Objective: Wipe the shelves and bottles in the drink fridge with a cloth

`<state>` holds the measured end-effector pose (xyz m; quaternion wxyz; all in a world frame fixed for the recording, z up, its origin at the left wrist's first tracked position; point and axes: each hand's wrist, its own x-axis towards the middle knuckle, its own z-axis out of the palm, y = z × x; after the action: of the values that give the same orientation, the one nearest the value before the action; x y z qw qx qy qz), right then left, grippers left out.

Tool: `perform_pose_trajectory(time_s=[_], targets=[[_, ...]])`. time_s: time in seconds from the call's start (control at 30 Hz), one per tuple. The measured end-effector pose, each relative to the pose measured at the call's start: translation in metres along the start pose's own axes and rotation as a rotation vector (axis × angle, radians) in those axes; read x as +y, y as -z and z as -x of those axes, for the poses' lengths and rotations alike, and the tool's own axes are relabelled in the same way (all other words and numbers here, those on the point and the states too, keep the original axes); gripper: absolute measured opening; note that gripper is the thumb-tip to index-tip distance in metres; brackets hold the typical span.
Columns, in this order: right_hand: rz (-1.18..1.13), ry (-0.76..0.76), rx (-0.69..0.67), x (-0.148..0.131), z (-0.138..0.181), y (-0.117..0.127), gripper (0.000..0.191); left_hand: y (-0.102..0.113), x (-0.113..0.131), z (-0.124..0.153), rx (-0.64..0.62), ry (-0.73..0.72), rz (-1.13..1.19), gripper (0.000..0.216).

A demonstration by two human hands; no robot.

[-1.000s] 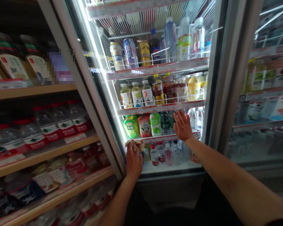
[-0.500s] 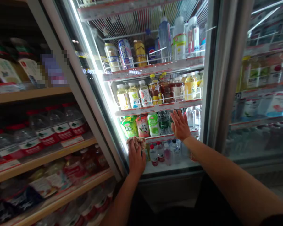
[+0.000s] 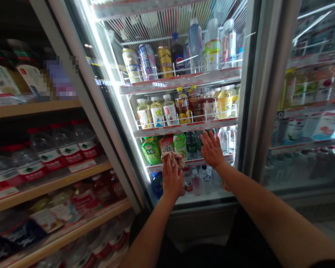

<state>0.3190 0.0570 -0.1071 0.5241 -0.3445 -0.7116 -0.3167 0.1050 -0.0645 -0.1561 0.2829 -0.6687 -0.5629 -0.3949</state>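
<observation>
The glass door (image 3: 184, 56) is shut, so the bottles (image 3: 170, 111) behind it are walled off. The left hand (image 3: 171, 178) clutching its cloth (image 3: 173, 158) and the flat right hand (image 3: 211, 150) fill the door's lower middle, and the pane above them is free. Left of the door the packed wooden shelves (image 3: 44, 182) block; right of it, the metal frame (image 3: 248, 93).

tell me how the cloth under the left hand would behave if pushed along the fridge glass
The cloth is bunched into soft folds under the left hand, so it is probably floppy and light, likely to crumple rather than keep shape. Pressed to the glass door, it should slide easily, though its edges might roll up.
</observation>
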Motion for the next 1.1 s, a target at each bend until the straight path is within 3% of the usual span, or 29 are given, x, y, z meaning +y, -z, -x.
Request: perform_pose_trajectory(time_s=[0.23,0.47,0.73,0.87,1.1], targets=[[-0.026,-0.020,-0.037,0.001,0.003,0.000,0.060,-0.012,0.011,0.010,-0.080,-0.094,-0.024,0.083],[-0.006,-0.019,-0.044,0.000,0.004,0.002,0.056,-0.014,0.023,-0.006,-0.045,-0.076,0.011,0.077],[-0.017,-0.009,-0.100,0.003,0.009,0.004,0.059,-0.014,0.033,-0.007,-0.092,-0.093,0.024,0.075],[-0.001,-0.010,-0.088,0.003,0.011,0.003,0.058,-0.012,0.037,-0.016,-0.049,-0.088,0.049,0.072],[-0.079,-0.034,-0.019,-0.008,0.009,0.011,0.060,-0.017,0.034,-0.015,-0.097,-0.133,0.078,0.074]])
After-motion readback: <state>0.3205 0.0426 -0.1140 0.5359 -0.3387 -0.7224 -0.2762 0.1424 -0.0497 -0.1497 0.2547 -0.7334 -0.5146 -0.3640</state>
